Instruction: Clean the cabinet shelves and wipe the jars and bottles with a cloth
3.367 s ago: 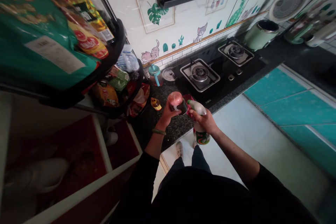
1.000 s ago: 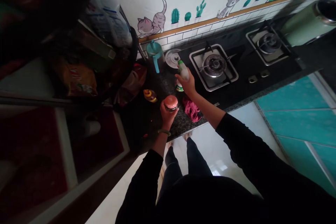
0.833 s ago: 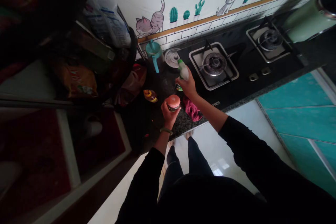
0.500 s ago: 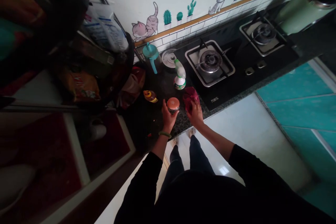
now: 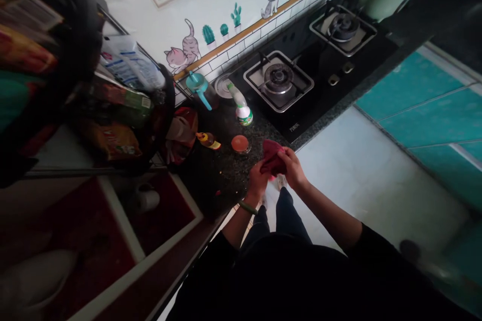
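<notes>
A dark red cloth [image 5: 272, 158] is held between both hands, just off the front edge of the dark counter. My left hand [image 5: 258, 180] grips its left side, and my right hand [image 5: 293, 165] pinches its right side. Beyond my left hand a jar with an orange lid [image 5: 240, 144] stands on the counter, untouched. Left of the jar lies a small brown bottle with a yellow cap [image 5: 208, 140]. A white and green spray bottle [image 5: 244, 110] stands behind the jar.
A teal-lidded jug [image 5: 200, 88] stands by the wall near a round metal lid [image 5: 223, 86]. To the right is a gas hob [image 5: 297, 123] with two burners. A crowded rack [image 5: 169, 95] rises at left. Small crumbs dot the counter [image 5: 229, 180].
My left hand has let go of the orange-lidded jar and taken hold of the cloth. My right hand has lifted the cloth off the counter towards me. The view has shifted.
</notes>
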Demonstrator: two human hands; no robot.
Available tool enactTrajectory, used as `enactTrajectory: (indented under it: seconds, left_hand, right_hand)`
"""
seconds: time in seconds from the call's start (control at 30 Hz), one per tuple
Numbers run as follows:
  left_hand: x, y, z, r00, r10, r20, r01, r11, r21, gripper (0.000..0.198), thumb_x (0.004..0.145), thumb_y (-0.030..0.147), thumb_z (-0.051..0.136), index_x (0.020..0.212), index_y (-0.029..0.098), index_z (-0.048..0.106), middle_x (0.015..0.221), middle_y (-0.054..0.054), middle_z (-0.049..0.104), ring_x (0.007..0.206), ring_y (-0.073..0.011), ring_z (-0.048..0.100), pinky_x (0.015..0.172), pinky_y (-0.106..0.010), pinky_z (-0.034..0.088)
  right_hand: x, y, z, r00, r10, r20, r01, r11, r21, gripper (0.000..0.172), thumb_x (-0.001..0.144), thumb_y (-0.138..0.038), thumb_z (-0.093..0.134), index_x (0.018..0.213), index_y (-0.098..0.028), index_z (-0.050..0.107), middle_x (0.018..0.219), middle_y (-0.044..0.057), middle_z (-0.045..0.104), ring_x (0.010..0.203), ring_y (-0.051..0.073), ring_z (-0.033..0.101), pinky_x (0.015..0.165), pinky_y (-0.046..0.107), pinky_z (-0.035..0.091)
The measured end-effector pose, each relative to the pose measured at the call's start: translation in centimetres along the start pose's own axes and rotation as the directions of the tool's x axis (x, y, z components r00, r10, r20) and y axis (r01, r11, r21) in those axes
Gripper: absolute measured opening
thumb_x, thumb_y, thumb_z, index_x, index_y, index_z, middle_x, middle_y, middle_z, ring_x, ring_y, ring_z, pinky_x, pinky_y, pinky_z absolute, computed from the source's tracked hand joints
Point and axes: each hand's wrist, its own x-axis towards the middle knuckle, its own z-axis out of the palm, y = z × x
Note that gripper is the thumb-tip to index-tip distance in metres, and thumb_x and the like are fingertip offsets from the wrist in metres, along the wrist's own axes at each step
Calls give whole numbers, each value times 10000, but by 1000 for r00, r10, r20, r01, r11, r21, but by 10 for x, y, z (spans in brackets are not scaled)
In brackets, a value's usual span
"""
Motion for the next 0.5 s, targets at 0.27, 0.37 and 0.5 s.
enactTrajectory:
  seconds: [0.27, 0.37, 0.5]
  left_hand:
    - [-15, 30, -40, 994, 107, -10, -103, 979, 178, 259, 819, 181, 730, 1058, 252, 801, 1046, -65, 818, 973, -284, 758, 940, -444, 595]
    - [-28, 20, -45, 985, 83, 148, -96, 992, 84, 345, 886, 212, 700, 1217, 261, 779, 1195, -83, 808, 1090, -279, 763, 981, -449, 605]
    - [-29, -14, -60, 990, -49, 129, 46, 999, 28, 417, 909, 271, 705, 1324, 233, 721, 1262, -127, 778, 1066, -258, 765, 935, -445, 632]
  right_hand:
    - [-16, -9, -31, 967, 178, 180, -199, 974, 107, 451, 803, -568, 821, 1027, -183, 753, 908, 56, 787, 776, 199, 716, 728, 322, 591]
    - [-21, -9, -41, 973, 92, 213, -135, 971, 199, 453, 836, -549, 793, 1164, -241, 739, 1048, 46, 794, 953, 232, 733, 861, 369, 606]
    - [-22, 1, -49, 975, 96, 199, -148, 953, 265, 444, 831, -588, 767, 1157, -299, 682, 1101, 33, 783, 1036, 280, 733, 882, 456, 616]
